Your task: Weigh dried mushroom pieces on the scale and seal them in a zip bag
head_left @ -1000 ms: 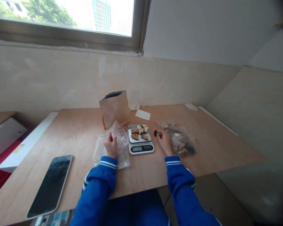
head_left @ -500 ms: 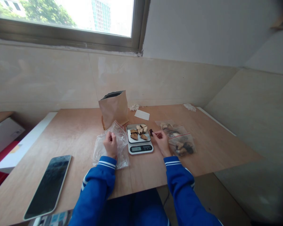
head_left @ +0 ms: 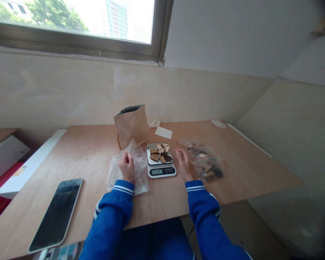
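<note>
Between the scale (head_left: 162, 172) and the near edge of the table (head_left: 162, 198), open surface is seen. The dried pieces (head_left: 154, 157) are carried on the scale, just left of the right hand (head_left: 184, 165), which is loosely opened; above the plastic bag (head_left: 114, 172), the left hand (head_left: 127, 168) is curled into a fist.

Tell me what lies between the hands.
In the head view: part of the clear plastic bag by the left hand, then the scale bearing brown and pale pieces, then tabletop before the right hand.
</note>
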Demonstrator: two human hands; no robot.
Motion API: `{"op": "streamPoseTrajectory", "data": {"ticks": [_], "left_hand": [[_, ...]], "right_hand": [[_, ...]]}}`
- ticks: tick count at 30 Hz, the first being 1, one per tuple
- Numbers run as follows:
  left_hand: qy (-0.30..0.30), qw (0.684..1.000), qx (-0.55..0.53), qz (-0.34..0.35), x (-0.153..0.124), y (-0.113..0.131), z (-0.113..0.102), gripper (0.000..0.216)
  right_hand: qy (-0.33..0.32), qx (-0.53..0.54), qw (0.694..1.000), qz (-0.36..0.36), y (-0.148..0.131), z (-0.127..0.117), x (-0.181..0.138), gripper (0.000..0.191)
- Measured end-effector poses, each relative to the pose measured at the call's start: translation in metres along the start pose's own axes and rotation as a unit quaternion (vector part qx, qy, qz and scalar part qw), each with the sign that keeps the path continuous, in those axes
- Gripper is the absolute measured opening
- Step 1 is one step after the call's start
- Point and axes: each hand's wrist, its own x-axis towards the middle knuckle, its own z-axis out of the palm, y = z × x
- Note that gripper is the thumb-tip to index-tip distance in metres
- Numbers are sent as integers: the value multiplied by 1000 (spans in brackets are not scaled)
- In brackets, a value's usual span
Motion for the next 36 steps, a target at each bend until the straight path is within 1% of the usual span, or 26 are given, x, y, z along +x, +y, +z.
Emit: {"op": "streamPoseTrajectory", "data": {"ticks": [3, 6, 11, 16, 21, 31, 33, 36], "left_hand": [[3, 1000, -2, -2, 0, 1, 0, 35], [5, 1000, -4, 2, 0, 1, 0, 34], [4, 1000, -5, 2, 0, 1, -1, 34], [4, 1000, -3, -2, 0, 1, -1, 33], [2, 1000, -7, -1, 0, 0, -1, 33], [4, 1000, -6, 6, -1, -2, -1, 34], [5, 1000, -5, 11, -1, -1, -1, 34], [7, 1000, -6, 19, -1, 1, -1, 34]], "right_hand": [[60, -1, 998, 25, 8, -5, 3, 43], [83, -14, 996, 26, 14, -7, 5, 44], [69, -23, 997, 20, 16, -8, 5, 44], [54, -21, 998, 33, 16, -8, 5, 41], [51, -15, 998, 36, 17, -8, 5, 38], [39, -20, 999, 28, 17, -8, 5, 39], [33, -29, 999, 10, 11, -7, 3, 39], [18, -75, 995, -55, -5, -3, -3, 36]]}}
